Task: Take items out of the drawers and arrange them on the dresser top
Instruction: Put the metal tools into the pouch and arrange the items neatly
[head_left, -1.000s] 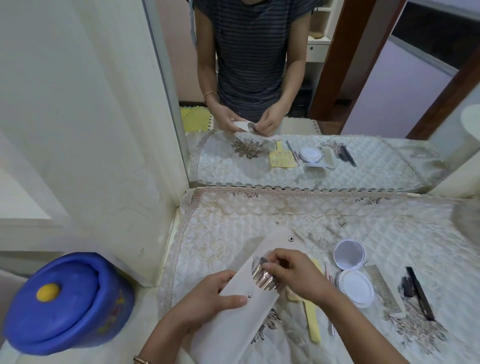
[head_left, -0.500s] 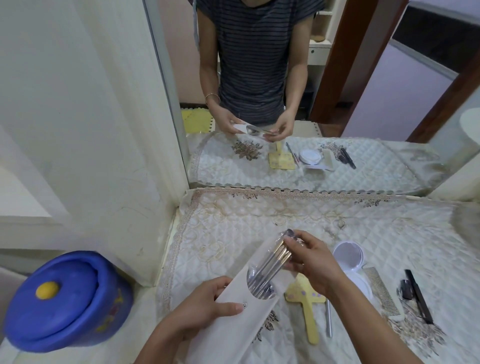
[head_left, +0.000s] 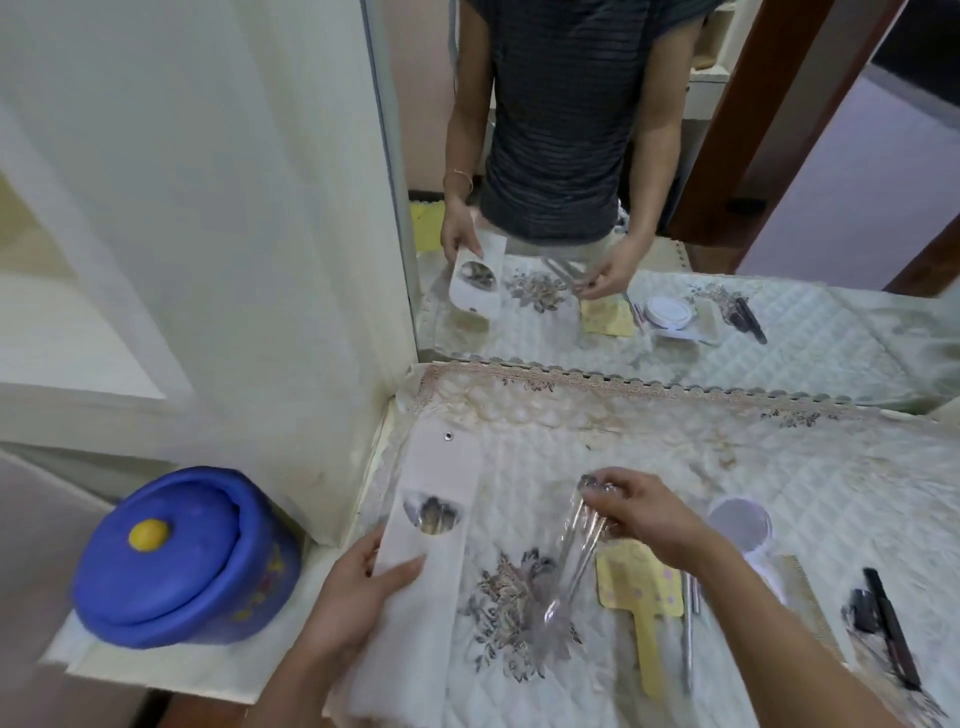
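My left hand (head_left: 358, 587) grips a long white pouch (head_left: 434, 551) with a round clear window that shows brush heads inside. It lies tilted over the left edge of the quilted dresser top (head_left: 649, 447). My right hand (head_left: 636, 509) pinches the top end of a clear plastic sleeve (head_left: 571, 561) holding several slim metal-handled brushes. The sleeve hangs down over the floral print, fully out of the pouch and to its right.
A yellow hand mirror (head_left: 641, 587), a thin metal tool (head_left: 688, 629), an open white compact (head_left: 743, 530), a comb and black pencils (head_left: 888, 623) lie at the right. A blue lidded pot (head_left: 182, 556) stands left of the dresser. The wall mirror (head_left: 675, 182) rises behind.
My right hand has drawn the sleeve of brushes fully out of the pouch and carried it right. My left hand has moved the pouch left, toward the dresser's edge.
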